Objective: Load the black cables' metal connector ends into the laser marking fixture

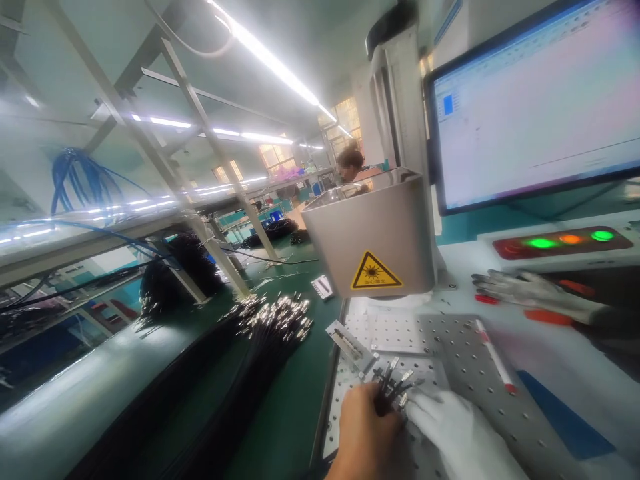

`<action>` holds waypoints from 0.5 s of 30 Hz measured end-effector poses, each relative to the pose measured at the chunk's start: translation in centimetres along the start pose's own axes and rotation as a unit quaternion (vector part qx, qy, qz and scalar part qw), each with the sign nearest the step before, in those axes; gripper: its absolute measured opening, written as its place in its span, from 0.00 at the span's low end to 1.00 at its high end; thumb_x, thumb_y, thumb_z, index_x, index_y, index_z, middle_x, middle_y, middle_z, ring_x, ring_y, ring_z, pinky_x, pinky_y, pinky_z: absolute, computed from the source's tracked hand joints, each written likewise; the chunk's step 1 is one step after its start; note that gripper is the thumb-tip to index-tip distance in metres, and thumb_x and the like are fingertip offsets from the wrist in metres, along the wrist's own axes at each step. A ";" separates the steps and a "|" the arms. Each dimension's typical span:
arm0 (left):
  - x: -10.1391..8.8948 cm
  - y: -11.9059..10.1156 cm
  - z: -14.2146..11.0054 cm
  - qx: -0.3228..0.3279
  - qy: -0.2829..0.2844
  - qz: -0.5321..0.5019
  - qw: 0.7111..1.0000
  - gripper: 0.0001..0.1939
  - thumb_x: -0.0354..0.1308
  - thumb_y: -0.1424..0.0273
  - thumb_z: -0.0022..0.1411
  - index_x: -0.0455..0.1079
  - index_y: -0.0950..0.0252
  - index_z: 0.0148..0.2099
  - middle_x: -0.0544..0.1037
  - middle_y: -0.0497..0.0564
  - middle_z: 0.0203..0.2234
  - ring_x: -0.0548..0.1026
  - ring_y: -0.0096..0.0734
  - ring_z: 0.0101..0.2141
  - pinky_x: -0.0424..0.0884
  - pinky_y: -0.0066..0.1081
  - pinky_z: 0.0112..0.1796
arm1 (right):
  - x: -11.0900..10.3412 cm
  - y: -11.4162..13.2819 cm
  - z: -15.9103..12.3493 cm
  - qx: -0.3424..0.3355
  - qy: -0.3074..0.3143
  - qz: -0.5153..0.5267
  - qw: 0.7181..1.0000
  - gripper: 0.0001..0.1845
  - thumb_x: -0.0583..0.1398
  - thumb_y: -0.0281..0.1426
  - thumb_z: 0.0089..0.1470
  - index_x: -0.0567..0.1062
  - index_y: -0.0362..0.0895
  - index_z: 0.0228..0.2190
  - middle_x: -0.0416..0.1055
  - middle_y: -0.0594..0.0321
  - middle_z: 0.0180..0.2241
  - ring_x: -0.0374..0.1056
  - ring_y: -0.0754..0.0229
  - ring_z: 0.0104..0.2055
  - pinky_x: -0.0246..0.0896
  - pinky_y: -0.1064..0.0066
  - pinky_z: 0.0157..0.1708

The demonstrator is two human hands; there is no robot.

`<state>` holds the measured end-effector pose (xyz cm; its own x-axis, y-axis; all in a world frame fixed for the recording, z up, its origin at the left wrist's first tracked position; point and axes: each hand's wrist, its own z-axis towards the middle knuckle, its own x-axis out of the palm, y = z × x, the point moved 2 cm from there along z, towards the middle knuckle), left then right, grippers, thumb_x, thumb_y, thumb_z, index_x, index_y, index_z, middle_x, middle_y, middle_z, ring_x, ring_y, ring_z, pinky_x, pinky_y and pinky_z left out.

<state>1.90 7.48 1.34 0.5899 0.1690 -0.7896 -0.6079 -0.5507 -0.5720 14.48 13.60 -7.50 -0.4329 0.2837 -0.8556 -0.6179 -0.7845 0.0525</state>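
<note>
My bare left hand (pixel 367 427) is closed around a small bunch of black cables with metal plug ends (pixel 393 383), held over the perforated metal plate (pixel 450 353). My right hand (pixel 460 433), in a white glove, rests beside the bunch with its fingers at the plug tips. A small metal fixture (pixel 350 345) lies on the plate just beyond the plugs. The grey laser marking head (pixel 373 237) with a yellow warning sticker hangs above the plate.
A large pile of black cables with metal ends (pixel 273 320) lies on the green bench to the left. A monitor (pixel 535 100) and a lit button panel (pixel 565 241) stand at right. A grey glove (pixel 535 293), a red-white pen (pixel 493 357). A person (pixel 350 165) works far off.
</note>
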 end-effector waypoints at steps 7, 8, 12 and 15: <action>-0.4 0.1 -0.2 -0.001 0.015 -0.038 0.999 0.13 0.58 0.76 0.46 0.54 0.62 0.21 0.60 0.41 0.18 0.61 0.26 0.26 0.51 0.29 0.29 | -1.1 0.3 0.6 -0.005 0.046 -0.011 0.999 0.25 0.57 0.20 0.48 0.77 0.59 0.43 0.74 0.66 0.34 0.67 0.59 0.31 0.61 0.72 0.28; -0.6 0.2 -0.3 0.001 0.031 -0.045 0.998 0.13 0.58 0.75 0.48 0.55 0.62 0.21 0.61 0.41 0.18 0.62 0.27 0.27 0.52 0.29 0.29 | -0.8 0.3 0.5 -0.004 0.050 -0.014 0.999 0.24 0.57 0.21 0.49 0.77 0.59 0.42 0.74 0.65 0.34 0.68 0.59 0.31 0.62 0.72 0.28; -0.8 1.1 -0.4 0.001 0.055 -0.023 0.998 0.13 0.56 0.71 0.51 0.53 0.62 0.21 0.59 0.42 0.19 0.62 0.28 0.28 0.50 0.30 0.29 | 1.0 0.2 0.1 0.088 0.049 -0.018 0.995 0.15 0.55 0.28 0.58 0.79 0.55 0.41 0.74 0.60 0.31 0.70 0.58 0.31 0.63 0.71 0.28; -0.3 1.5 -0.2 -0.009 0.044 0.009 0.999 0.14 0.55 0.72 0.51 0.52 0.61 0.21 0.57 0.43 0.21 0.61 0.29 0.29 0.50 0.31 0.30 | 1.9 0.3 0.2 0.187 0.052 -0.018 0.981 0.15 0.53 0.34 0.61 0.80 0.52 0.41 0.73 0.58 0.29 0.72 0.55 0.31 0.66 0.69 0.29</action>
<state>0.90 6.43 0.81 0.6246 0.0870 -0.7761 -0.6089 -0.5679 -0.5538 13.29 13.99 -9.04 -0.3493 0.2338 -0.9074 -0.8371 -0.5129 0.1901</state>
